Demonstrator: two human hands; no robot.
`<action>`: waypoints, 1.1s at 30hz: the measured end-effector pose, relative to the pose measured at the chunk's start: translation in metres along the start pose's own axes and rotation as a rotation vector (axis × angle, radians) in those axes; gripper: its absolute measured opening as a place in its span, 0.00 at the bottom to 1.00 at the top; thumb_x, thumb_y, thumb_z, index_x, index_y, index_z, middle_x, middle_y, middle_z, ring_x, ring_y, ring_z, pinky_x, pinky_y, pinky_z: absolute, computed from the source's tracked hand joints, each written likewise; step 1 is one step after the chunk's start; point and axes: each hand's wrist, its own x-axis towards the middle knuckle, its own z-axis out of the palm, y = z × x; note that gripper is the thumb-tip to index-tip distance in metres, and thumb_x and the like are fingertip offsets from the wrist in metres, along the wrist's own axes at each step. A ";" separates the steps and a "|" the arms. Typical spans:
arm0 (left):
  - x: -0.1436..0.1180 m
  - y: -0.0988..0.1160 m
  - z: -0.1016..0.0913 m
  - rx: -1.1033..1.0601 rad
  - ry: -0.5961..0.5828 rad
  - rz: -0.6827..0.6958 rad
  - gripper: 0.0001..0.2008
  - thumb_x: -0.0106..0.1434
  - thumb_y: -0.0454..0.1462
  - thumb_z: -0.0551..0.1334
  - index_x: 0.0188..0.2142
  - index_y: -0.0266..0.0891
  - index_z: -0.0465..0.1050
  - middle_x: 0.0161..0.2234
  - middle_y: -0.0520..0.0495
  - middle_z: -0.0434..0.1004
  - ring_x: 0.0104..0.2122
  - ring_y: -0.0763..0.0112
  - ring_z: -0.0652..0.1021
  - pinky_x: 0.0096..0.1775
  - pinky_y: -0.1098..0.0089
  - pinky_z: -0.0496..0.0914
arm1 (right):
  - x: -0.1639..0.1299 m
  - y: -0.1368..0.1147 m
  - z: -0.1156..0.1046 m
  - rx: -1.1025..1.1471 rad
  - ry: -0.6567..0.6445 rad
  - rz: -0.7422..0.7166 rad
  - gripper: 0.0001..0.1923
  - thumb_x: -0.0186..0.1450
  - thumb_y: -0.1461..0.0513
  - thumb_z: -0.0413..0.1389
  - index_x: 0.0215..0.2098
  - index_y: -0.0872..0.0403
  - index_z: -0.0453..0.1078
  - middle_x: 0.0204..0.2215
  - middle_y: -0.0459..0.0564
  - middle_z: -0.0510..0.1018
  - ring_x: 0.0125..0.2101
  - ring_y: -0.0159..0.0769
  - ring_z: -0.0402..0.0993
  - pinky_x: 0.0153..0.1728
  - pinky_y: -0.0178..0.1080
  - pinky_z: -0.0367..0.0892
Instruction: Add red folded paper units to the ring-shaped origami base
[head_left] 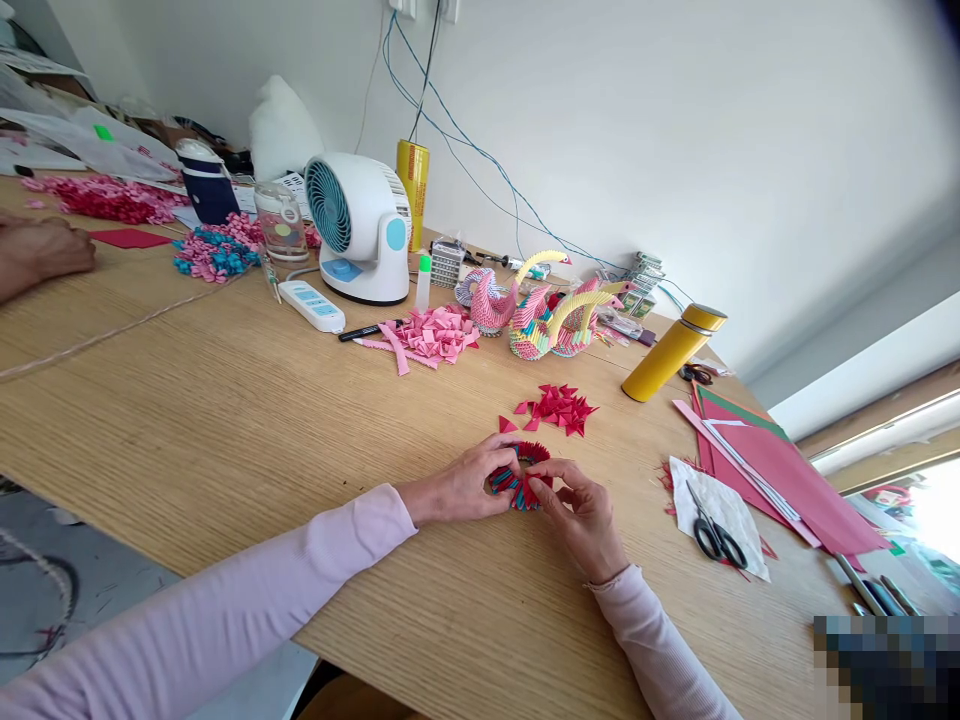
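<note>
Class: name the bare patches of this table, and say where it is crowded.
Bare wood lies left of the left hand, up to the power strip, and between the right hand and scissors. Crowded: the far edge around the fan.

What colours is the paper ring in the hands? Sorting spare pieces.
Red and blue paper ring, head view.

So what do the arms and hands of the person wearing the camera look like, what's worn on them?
Both arms wear long, plain pale pink sleeves, snug and softly creased, ending at the wrists. The left hand and right hand are bare: no gloves, and no rings, watch or bracelet show. The sleeves carry no markings or print.
</note>
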 end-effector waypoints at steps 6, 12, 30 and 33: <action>0.000 -0.003 0.003 0.012 0.027 0.012 0.09 0.50 0.27 0.62 0.31 0.38 0.67 0.56 0.41 0.65 0.53 0.61 0.70 0.52 0.64 0.65 | 0.000 0.001 0.001 0.005 0.006 0.005 0.09 0.62 0.57 0.57 0.38 0.51 0.75 0.37 0.51 0.75 0.33 0.34 0.73 0.26 0.33 0.68; 0.001 -0.003 0.003 0.033 0.034 0.065 0.07 0.52 0.27 0.61 0.26 0.39 0.64 0.47 0.42 0.72 0.55 0.61 0.69 0.49 0.66 0.67 | 0.000 -0.001 0.002 0.002 0.021 0.002 0.10 0.62 0.56 0.57 0.37 0.52 0.75 0.37 0.52 0.76 0.33 0.35 0.73 0.26 0.34 0.69; 0.001 -0.001 0.006 0.083 0.075 0.054 0.06 0.55 0.28 0.60 0.32 0.38 0.67 0.44 0.42 0.74 0.52 0.61 0.72 0.50 0.66 0.67 | 0.000 0.001 0.003 0.044 0.011 0.032 0.11 0.62 0.55 0.57 0.37 0.52 0.75 0.37 0.51 0.76 0.31 0.33 0.73 0.26 0.33 0.69; 0.001 0.000 0.006 0.085 0.075 0.042 0.08 0.54 0.29 0.61 0.33 0.38 0.66 0.41 0.43 0.75 0.51 0.61 0.72 0.50 0.65 0.66 | 0.000 0.003 0.003 0.041 0.016 0.040 0.11 0.62 0.55 0.57 0.38 0.52 0.75 0.37 0.51 0.76 0.31 0.33 0.73 0.26 0.33 0.68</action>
